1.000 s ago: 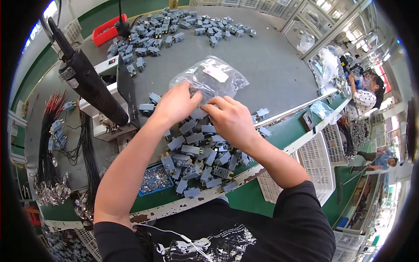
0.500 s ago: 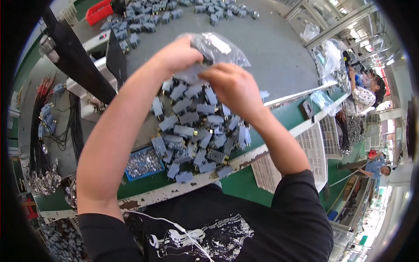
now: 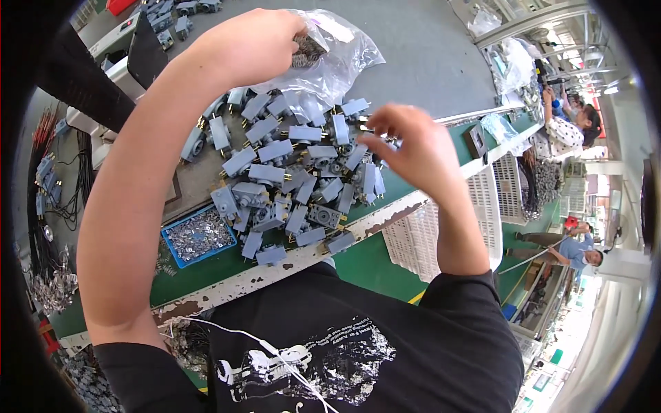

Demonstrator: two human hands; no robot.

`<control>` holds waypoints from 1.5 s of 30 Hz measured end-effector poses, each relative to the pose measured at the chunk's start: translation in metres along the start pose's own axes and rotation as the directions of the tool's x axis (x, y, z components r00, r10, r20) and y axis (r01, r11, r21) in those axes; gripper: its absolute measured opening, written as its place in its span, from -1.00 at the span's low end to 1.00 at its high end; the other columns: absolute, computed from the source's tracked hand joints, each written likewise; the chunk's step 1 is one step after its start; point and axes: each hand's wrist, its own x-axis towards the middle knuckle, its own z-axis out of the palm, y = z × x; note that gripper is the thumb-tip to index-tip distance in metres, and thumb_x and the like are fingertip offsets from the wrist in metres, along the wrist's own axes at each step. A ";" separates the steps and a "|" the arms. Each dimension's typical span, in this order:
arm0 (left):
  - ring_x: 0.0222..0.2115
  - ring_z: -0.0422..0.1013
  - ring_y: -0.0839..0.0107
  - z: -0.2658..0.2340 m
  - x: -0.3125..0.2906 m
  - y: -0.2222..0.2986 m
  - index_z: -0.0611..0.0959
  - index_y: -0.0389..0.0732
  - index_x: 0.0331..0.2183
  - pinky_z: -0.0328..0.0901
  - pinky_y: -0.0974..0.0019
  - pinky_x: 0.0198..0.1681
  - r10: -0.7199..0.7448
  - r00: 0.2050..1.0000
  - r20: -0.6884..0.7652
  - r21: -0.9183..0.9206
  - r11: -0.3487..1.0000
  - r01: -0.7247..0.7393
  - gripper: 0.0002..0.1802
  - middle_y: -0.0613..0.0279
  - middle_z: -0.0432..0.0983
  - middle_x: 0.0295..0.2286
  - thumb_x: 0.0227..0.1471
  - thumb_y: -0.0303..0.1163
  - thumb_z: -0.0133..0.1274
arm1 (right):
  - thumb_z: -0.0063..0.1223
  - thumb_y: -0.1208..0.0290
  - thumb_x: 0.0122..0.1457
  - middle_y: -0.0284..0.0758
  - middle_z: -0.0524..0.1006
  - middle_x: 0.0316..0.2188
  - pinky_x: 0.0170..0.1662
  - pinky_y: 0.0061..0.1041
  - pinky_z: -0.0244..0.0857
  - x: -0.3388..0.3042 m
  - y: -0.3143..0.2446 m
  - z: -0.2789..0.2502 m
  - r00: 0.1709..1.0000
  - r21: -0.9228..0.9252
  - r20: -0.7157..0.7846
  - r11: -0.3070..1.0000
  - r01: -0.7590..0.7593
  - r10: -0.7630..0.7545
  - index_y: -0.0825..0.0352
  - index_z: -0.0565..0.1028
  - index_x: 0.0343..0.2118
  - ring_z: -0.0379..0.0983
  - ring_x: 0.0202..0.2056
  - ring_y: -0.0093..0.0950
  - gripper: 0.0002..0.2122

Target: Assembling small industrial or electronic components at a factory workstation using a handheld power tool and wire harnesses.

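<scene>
Clear plastic caught our eye first: the bag (image 3: 351, 51) was near the top of our view, toward twelve o'clock, with a clump of dark springs (image 3: 310, 51) showing in its left part. The relation that mattered was between that clump and our left hand (image 3: 272, 41), the nearer of the two. From that hand the springs sat at about three o'clock, right beside the curled fingertips, and the rest of the bag spread on toward three and four. The plastic was so crumpled that we could make out no certain long axis. Our left fingers bent in against the clump, but we could not tell whether they gripped springs, plastic or both.

Our right hand (image 3: 416, 144) was blurred, its thumb and fingers spread apart, and it seemed to hold nothing. It was well apart from the bag, which lay toward ten or eleven o'clock from it. That hand hovered by the right side of a heap of grey blocks (image 3: 275, 151) on the desk (image 3: 427, 62), between six and seven o'clock from the bag. Toward eight o'clock from the heap's middle, by the desk's near edge, sat a blue tray (image 3: 171, 248) of small metal bits (image 3: 200, 236).
</scene>
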 end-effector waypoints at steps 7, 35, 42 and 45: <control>-0.14 0.54 -0.03 0.003 -0.021 -0.009 0.66 -0.25 -0.05 0.40 0.02 -0.02 0.025 0.999 -0.026 -0.050 0.998 -0.026 -0.68 -0.08 0.63 -0.18 0.21 -0.37 0.00 | 0.25 0.31 0.13 -0.30 0.57 -0.46 -0.27 -0.24 0.41 -0.027 -0.003 0.037 0.987 -0.273 0.122 0.960 -0.067 0.103 0.24 0.51 -0.22 0.54 -0.31 -0.22 -0.79; 0.09 0.34 -0.07 0.038 -0.353 -0.043 0.39 -0.36 0.14 0.32 0.09 0.14 -0.568 0.819 0.082 0.052 0.823 0.566 -0.12 -0.10 0.32 0.07 -0.12 -0.17 0.41 | 0.22 0.56 0.14 -0.26 0.60 -0.06 -0.15 -0.34 0.49 0.067 -0.144 0.095 0.821 0.357 0.003 0.768 0.532 -0.571 0.21 0.60 0.02 0.58 -0.18 -0.26 -0.65; 0.08 0.29 -0.02 0.084 -0.365 -0.030 0.37 -0.30 0.20 0.28 0.04 0.14 -0.484 0.863 -0.146 0.060 0.866 0.496 -0.07 -0.04 0.28 0.09 -0.12 -0.11 0.39 | 0.23 0.56 0.13 -0.25 0.59 -0.05 -0.09 -0.33 0.49 0.065 -0.163 0.115 0.813 0.412 0.075 0.761 0.502 -0.577 0.19 0.59 0.03 0.58 -0.12 -0.22 -0.63; 0.15 0.24 -0.03 0.094 -0.362 -0.026 0.36 -0.17 0.24 0.22 -0.01 0.17 -0.513 0.852 -0.105 0.078 0.850 0.521 -0.09 -0.06 0.25 0.14 -0.07 -0.07 0.36 | 0.23 0.55 0.11 -0.27 0.58 -0.05 -0.09 -0.31 0.49 0.060 -0.180 0.131 0.763 0.439 0.066 0.705 0.557 -0.643 0.19 0.59 0.02 0.57 -0.12 -0.22 -0.63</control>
